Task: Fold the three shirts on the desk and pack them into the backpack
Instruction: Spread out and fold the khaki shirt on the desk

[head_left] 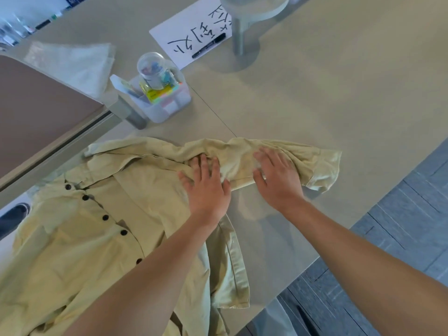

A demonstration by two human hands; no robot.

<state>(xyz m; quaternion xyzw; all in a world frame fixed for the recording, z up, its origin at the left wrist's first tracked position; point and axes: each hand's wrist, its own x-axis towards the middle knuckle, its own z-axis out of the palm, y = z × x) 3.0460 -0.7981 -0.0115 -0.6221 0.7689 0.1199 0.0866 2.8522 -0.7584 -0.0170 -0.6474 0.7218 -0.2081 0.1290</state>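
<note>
A pale yellow-green shirt (101, 238) with dark buttons lies spread on a grey desk (315, 105), one sleeve (303, 156) stretched out to the right. Both hands lie flat on that sleeve, fingers straight and slightly apart: the left hand (206, 187) near the shoulder, the right hand (276, 175) further along. Behind stand a desk organiser (157, 93) and a paper sheet (194, 30) with a marker (209, 45).

A pale yellow-green shirt (101, 238) with dark buttons lies front-up and unfolded on the tabletop (315, 93), near its front edge. Its body is creased, the collar is open, and one short sleeve stretches rumpled toward the right edge.
</note>
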